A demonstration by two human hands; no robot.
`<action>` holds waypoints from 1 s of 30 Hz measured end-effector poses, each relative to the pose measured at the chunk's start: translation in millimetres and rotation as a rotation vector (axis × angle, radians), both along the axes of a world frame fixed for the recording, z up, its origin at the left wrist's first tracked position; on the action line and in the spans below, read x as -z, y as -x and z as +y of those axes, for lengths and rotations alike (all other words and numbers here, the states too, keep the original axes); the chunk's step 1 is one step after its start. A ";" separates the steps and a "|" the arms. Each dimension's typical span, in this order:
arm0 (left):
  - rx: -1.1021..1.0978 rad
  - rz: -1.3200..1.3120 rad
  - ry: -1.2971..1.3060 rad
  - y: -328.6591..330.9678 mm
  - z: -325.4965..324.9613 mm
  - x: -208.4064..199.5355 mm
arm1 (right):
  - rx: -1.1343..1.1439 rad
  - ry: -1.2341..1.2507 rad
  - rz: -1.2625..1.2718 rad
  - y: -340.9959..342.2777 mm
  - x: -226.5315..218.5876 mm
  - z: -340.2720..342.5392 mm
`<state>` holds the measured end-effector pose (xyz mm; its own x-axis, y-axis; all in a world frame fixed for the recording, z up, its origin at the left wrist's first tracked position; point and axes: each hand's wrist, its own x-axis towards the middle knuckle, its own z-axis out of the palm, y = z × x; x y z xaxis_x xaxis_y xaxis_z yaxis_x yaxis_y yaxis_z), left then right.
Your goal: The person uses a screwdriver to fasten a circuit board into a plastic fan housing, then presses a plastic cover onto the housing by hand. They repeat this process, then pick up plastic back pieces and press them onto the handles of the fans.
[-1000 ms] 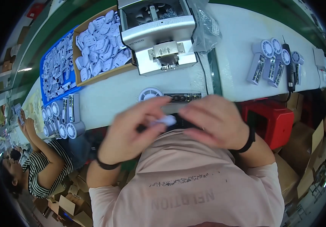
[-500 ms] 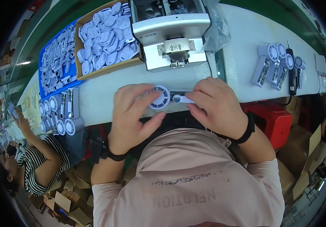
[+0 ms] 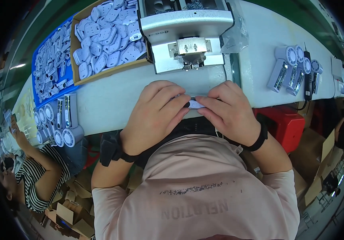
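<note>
A pale lavender handheld fan [image 3: 196, 104] lies lengthwise between my hands at the near edge of the table. Only a short stretch of its handle shows; its round head is hidden under my left hand. With bent fingers and thumb, my left hand [image 3: 158, 106] is closed over the fan's left part. My right hand [image 3: 228, 110] pinches the right end, fingertips and thumb on the handle piece. The two hands' fingertips almost meet at the middle. Whether the parts are fully joined I cannot tell.
Ahead stands a silver screw-feeding machine [image 3: 188, 40]. Left of it are a cardboard box [image 3: 112, 67] of lavender covers and a blue tray [image 3: 37, 76] of small parts. Several fans [image 3: 70, 116] lie left, more fans [image 3: 280, 74] right, beside a black electric screwdriver [image 3: 308, 80]. A red stool [image 3: 286, 126] stands right; a co-worker [image 3: 46, 176] sits left.
My left hand has moved right, from the fan's round head toward the handle, and now covers that head. My right hand stays on the handle's end. The view has shifted slightly.
</note>
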<state>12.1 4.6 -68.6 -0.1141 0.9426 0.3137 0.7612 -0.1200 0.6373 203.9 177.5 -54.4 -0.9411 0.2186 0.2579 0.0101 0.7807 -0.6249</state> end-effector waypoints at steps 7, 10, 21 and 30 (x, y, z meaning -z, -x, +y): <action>0.009 0.036 -0.004 -0.2 2.5 2.8 | -0.027 -0.051 0.050 -4.0 11.1 2.7; 0.010 0.024 -0.065 0.2 2.1 6.8 | -0.022 -0.045 0.098 -3.8 19.4 -0.4; 0.024 0.126 -0.075 0.8 2.1 8.6 | -0.001 0.071 0.132 0.2 25.1 0.8; -0.006 0.190 -0.028 -11.0 -9.3 2.4 | 0.008 0.296 -0.198 0.7 7.9 5.1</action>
<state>23.1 -4.7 -71.0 -0.0553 0.9327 0.3564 0.8684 -0.1312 0.4782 203.3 182.5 -62.3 -0.9645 0.2639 -0.0047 0.1587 0.5656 -0.8092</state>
